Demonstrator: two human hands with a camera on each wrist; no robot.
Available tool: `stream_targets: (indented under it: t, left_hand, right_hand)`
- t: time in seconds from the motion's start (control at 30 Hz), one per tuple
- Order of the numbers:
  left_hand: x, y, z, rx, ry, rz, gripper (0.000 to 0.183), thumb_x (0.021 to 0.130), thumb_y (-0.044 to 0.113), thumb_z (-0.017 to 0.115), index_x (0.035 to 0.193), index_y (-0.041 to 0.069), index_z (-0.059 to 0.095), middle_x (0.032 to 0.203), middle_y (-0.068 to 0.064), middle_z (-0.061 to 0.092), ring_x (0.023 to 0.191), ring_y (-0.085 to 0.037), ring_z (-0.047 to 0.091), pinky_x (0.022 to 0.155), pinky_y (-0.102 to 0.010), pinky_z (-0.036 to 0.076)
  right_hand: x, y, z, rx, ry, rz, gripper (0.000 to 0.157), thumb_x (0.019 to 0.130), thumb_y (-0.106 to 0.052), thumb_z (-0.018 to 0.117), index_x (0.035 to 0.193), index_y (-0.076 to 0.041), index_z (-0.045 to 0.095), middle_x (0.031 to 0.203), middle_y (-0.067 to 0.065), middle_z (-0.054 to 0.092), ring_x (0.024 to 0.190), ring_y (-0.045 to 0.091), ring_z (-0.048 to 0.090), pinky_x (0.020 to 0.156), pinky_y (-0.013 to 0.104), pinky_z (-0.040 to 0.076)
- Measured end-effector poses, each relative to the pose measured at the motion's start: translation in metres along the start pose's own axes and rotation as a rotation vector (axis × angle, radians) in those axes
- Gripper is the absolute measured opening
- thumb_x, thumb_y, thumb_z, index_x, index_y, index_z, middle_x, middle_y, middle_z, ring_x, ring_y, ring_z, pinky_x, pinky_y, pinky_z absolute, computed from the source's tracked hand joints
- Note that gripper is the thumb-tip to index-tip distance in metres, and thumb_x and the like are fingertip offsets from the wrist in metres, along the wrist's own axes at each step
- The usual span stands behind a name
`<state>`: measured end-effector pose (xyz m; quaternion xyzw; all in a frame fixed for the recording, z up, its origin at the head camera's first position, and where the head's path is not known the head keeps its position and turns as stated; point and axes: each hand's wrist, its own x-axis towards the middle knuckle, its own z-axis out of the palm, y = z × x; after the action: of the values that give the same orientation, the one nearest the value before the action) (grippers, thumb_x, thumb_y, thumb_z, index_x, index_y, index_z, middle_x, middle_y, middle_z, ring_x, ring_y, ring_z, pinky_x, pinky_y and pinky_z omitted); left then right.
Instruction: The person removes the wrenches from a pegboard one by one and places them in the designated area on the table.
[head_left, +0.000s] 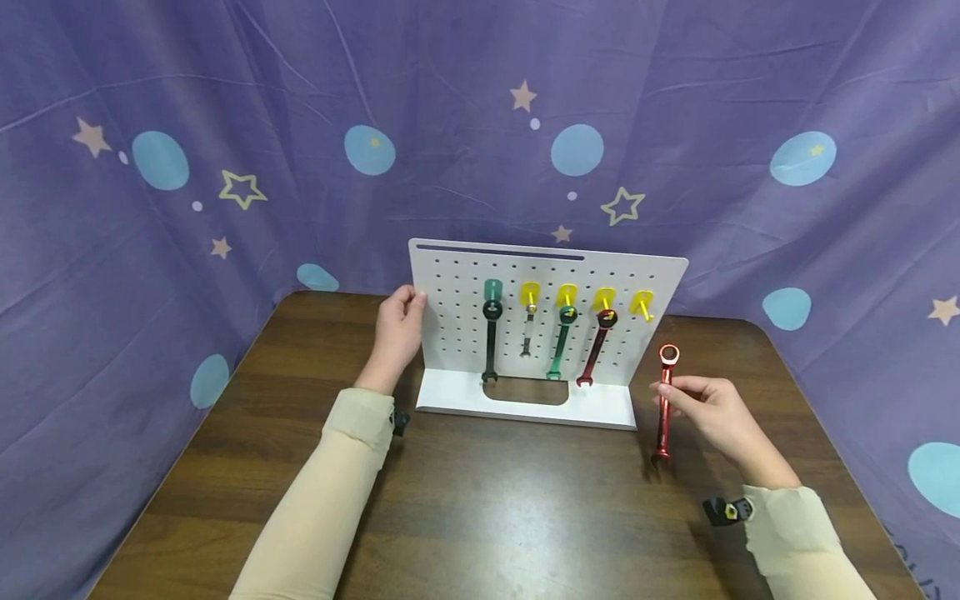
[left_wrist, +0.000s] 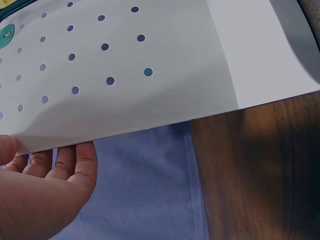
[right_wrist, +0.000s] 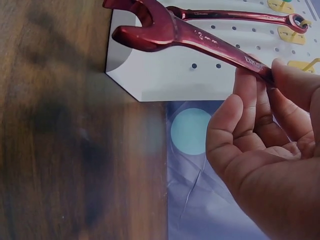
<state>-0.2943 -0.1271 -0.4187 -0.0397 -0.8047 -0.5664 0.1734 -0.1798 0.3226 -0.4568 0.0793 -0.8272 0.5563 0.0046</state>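
My right hand [head_left: 705,407] pinches a shiny red combination wrench [head_left: 664,417] between thumb and fingers, ring end up, to the right of a white pegboard [head_left: 465,350]. In the right wrist view, the open jaw end of this wrench [right_wrist: 165,30] points away from the hand. My left hand [head_left: 401,329] holds the board's left edge, thumb on the front and fingers behind, as the left wrist view shows at the board's rim [left_wrist: 125,132]. On the board's hooks hang a black wrench [head_left: 491,342], a small silver wrench [head_left: 528,333], a green wrench [head_left: 560,346] and a dark red wrench [head_left: 597,350].
A yellow hook [head_left: 642,305] at the board's right end carries nothing. The board's base, with a cutout, stands on a brown wooden table [head_left: 480,500]. A purple curtain [head_left: 465,100] with stars and dots hangs behind and at both sides.
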Motion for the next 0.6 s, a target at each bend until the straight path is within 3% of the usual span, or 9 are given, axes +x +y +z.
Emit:
stream_targets:
  t: [0.23, 0.6]
  left_hand:
    - [-0.0005, 0.0011, 0.0000, 0.009, 0.000, 0.009, 0.023, 0.108, 0.012, 0.051, 0.104, -0.007, 0.064, 0.077, -0.013, 0.053, 0.072, -0.022, 0.047, 0.061, -0.031, 0.038]
    - [-0.0002, 0.0013, 0.0002, -0.002, 0.001, -0.004, 0.024, 0.108, 0.013, 0.051, 0.105, -0.006, 0.064, 0.079, -0.017, 0.056, 0.072, -0.022, 0.048, 0.061, -0.031, 0.039]
  right_hand:
    - [-0.0026, 0.0021, -0.0001, -0.003, 0.022, 0.025, 0.026, 0.101, -0.010, 0.066, 0.111, 0.013, 0.068, 0.088, 0.010, 0.075, 0.075, 0.024, 0.072, 0.070, 0.033, 0.057]
    - [-0.0023, 0.0068, -0.0039, -0.083, 0.007, 0.086, 0.032, 0.101, -0.016, 0.067, 0.114, 0.014, 0.068, 0.094, 0.021, 0.073, 0.075, 0.019, 0.069, 0.070, 0.036, 0.057]
